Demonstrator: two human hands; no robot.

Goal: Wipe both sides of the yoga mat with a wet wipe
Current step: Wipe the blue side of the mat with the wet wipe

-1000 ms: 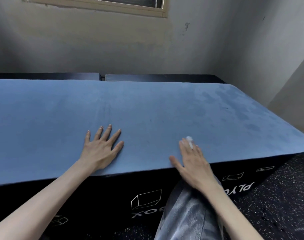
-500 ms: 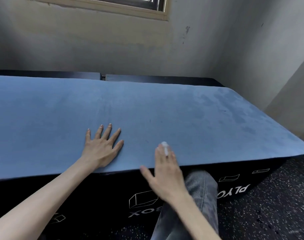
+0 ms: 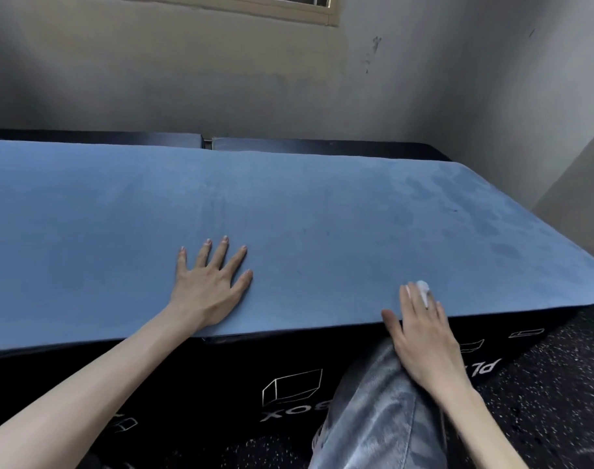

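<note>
the mat [image 3: 288, 214], blue, lies flat across the middle of the frame from the left edge to the right, spread over black boxes [image 3: 241, 374] whose front face fills the lower centre with white printed cube outlines and letters. darker damp-looking patches mark the mat toward the upper right.

the left hand [image 3: 209, 286] lies palm down on the mat at centre left, fingers straight and spread, holding nothing. the right hand [image 3: 420, 330] sits at the mat's near edge in the lower right, fingers straight and close together, laid over the mat, the thumb out to the side at the edge. a bit of white wipe [image 3: 423, 291] pokes out from between and past its fingertips; how much of it lies under the hand cannot be told. the two hands are well apart.

a knee in grey jeans [image 3: 373, 418] rises at the bottom centre right. speckled dark floor [image 3: 552, 401] shows at the lower right, and a stained wall [image 3: 288, 69] with a window frame [image 3: 241, 5] fills the top.
</note>
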